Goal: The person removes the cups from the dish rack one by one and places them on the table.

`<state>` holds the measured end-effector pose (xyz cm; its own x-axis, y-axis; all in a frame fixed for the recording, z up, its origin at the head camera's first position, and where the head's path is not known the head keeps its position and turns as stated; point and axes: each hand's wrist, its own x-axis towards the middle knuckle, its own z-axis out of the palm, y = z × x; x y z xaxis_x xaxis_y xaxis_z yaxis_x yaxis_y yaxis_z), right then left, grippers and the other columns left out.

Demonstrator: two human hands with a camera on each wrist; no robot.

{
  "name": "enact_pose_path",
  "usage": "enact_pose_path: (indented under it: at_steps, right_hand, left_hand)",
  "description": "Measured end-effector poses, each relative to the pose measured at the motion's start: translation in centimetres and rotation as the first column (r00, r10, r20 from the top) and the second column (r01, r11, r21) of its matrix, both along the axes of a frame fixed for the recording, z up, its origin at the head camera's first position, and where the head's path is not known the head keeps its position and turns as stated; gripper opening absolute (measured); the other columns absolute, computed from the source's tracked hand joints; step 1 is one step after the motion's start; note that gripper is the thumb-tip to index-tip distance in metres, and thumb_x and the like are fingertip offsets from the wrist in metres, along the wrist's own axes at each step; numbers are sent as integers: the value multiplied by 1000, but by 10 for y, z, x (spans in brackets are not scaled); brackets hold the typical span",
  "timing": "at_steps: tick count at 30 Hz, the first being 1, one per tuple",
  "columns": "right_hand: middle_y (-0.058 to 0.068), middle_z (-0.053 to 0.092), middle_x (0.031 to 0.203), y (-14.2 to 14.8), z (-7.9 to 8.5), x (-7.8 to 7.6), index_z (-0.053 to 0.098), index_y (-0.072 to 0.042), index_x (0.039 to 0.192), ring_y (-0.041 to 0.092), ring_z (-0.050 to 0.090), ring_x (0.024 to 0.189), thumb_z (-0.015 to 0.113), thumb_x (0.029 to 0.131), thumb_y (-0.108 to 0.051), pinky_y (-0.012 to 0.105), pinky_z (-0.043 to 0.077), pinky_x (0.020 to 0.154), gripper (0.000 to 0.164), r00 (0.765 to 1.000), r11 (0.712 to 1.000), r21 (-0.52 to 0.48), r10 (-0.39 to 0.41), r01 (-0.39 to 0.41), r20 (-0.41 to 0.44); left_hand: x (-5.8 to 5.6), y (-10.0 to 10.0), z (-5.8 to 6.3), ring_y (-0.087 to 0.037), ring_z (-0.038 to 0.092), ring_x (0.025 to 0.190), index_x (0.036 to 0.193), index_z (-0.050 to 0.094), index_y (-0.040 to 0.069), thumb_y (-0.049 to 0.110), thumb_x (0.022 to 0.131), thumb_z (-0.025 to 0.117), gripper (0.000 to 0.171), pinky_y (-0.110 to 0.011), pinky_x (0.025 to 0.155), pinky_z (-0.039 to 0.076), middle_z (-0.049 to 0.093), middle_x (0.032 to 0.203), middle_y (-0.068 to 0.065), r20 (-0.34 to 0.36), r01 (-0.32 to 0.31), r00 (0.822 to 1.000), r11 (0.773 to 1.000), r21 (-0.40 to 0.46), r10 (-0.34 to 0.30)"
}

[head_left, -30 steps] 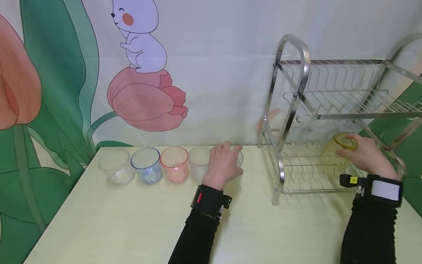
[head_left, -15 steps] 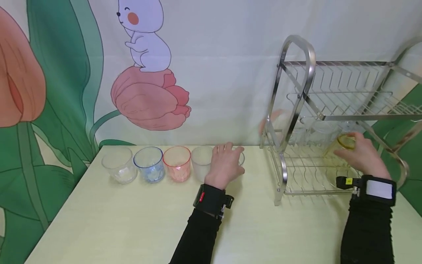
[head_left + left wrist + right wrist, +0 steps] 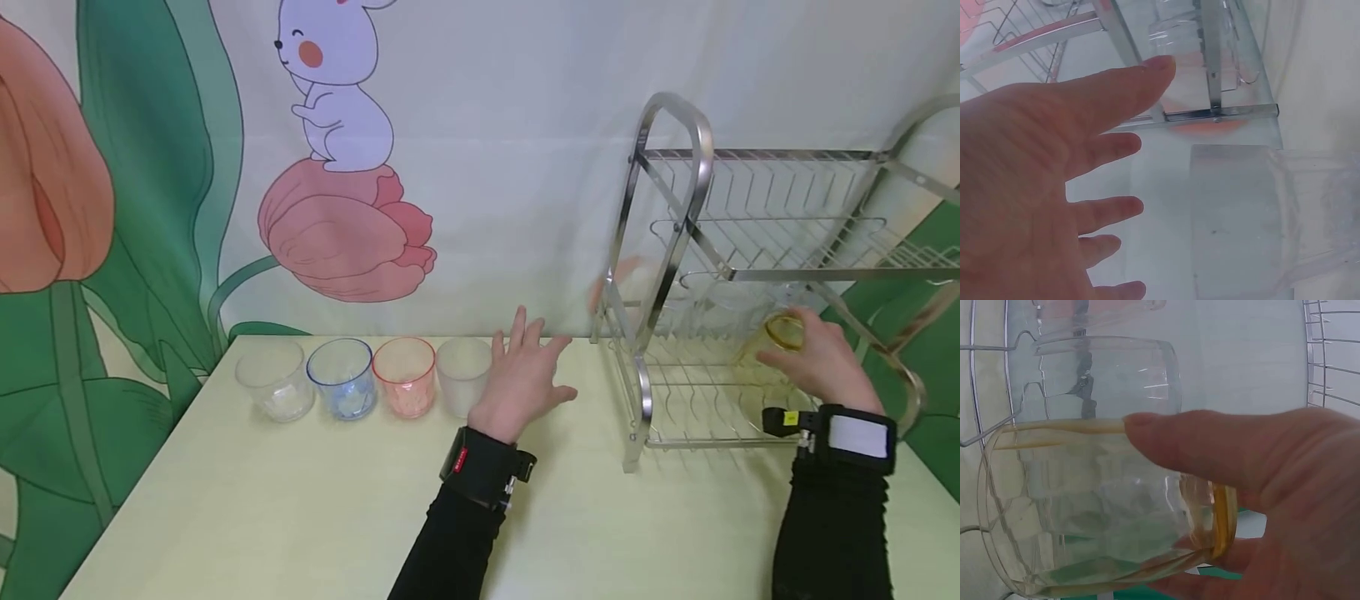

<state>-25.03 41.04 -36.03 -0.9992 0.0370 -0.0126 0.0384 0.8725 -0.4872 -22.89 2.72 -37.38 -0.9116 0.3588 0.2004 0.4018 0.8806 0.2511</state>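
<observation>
My left hand (image 3: pixel 521 387) is spread with straight fingers above the right end of a row of glasses. In the left wrist view a clear glass (image 3: pixel 1235 219) stands just beyond those fingertips, apart from them. The frosted glass (image 3: pixel 461 379) is next to this hand in the head view, its right side partly covered. My right hand (image 3: pixel 828 358) grips a yellow-tinted glass (image 3: pixel 772 350) on the lower tier of the metal dish rack (image 3: pixel 637 350). Thumb on one side and fingers on the other hold it near its thick amber base, while its wide end faces the wires.
Further left in the row stand a red-rimmed glass (image 3: pixel 405 379), a blue-rimmed glass (image 3: pixel 341 379) and a clear glass (image 3: pixel 276 383). More clear glasses sit behind the yellow one on the lower tier. The upper tier (image 3: pixel 795 271) overhangs the right hand's area.
My left hand has spread and straightened its fingers and shifted slightly right. The right hand keeps its grip on the yellow glass, nearly in place.
</observation>
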Motion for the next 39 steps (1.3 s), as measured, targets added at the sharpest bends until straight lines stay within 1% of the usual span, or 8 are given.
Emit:
enact_pose_path:
  at_steps: [7, 13, 19, 24, 27, 31, 34, 39]
  right_hand:
    - [47, 25, 136, -8, 5, 4, 20, 12, 147, 64, 28, 119, 65, 92, -42, 74, 34, 86, 89, 998, 999, 49, -6, 9, -57]
    - [45, 26, 139, -16, 21, 9, 22, 8, 149, 64, 21, 126, 64, 93, -42, 76, 28, 89, 86, 987, 997, 64, -22, 33, -158]
    - [42, 31, 136, -27, 39, 26, 32, 5, 146, 61, 24, 124, 63, 92, -48, 75, 29, 85, 82, 972, 993, 79, -67, 87, -227]
    - [38, 44, 117, -31, 52, 47, 36, 8, 141, 51, 46, 98, 67, 89, -50, 51, 45, 60, 83, 959, 993, 98, -33, 63, -281]
    - [35, 46, 111, -35, 60, 58, 33, 8, 143, 47, 50, 88, 68, 88, -49, 43, 44, 54, 87, 957, 993, 92, -45, 74, -287]
    - [36, 44, 116, -41, 69, 68, 30, 6, 145, 51, 49, 92, 67, 89, -48, 51, 46, 59, 87, 956, 989, 90, -86, 115, -281]
    - [39, 41, 122, -42, 73, 73, 28, 4, 146, 52, 49, 92, 66, 89, -50, 48, 47, 57, 87, 959, 987, 93, -103, 131, -263]
    - [45, 39, 128, -40, 73, 77, 24, 5, 147, 57, 54, 97, 64, 88, -55, 54, 53, 64, 93, 969, 994, 22, -99, 107, -228]
  left_hand:
    - [5, -10, 8, -36, 5, 147, 141, 54, 20, 44, 84, 75, 65, -57, 113, 19, 35, 151, -17, -23, 12, 1000, 998, 56, -11]
    - [9, -21, 18, -36, 2, 148, 140, 55, 19, 42, 86, 74, 62, -57, 114, 18, 37, 150, -18, -46, 1, 999, 995, 103, 4]
    - [14, -28, 22, -36, 4, 148, 138, 56, 18, 39, 86, 75, 59, -55, 114, 20, 38, 148, -17, -70, 32, 997, 985, 168, -21]
    - [19, -29, 27, -33, 6, 148, 139, 56, 19, 39, 87, 74, 58, -51, 114, 22, 38, 149, -15, -104, 84, 993, 971, 225, -62]
    - [22, -28, 31, -33, 8, 148, 140, 55, 19, 39, 88, 74, 59, -51, 114, 23, 38, 149, -14, -113, 111, 990, 963, 247, -85]
    - [24, -29, 34, -33, 12, 147, 141, 53, 19, 39, 88, 73, 61, -51, 114, 24, 38, 149, -13, -123, 144, 986, 952, 269, -115]
    - [24, -29, 35, -32, 19, 146, 142, 52, 18, 40, 87, 74, 63, -49, 114, 26, 39, 148, -12, -147, 182, 979, 939, 293, -144]
    - [27, -25, 36, -26, 36, 138, 145, 48, 20, 41, 85, 75, 69, -42, 106, 38, 38, 149, -9, -180, 254, 963, 897, 362, -200]
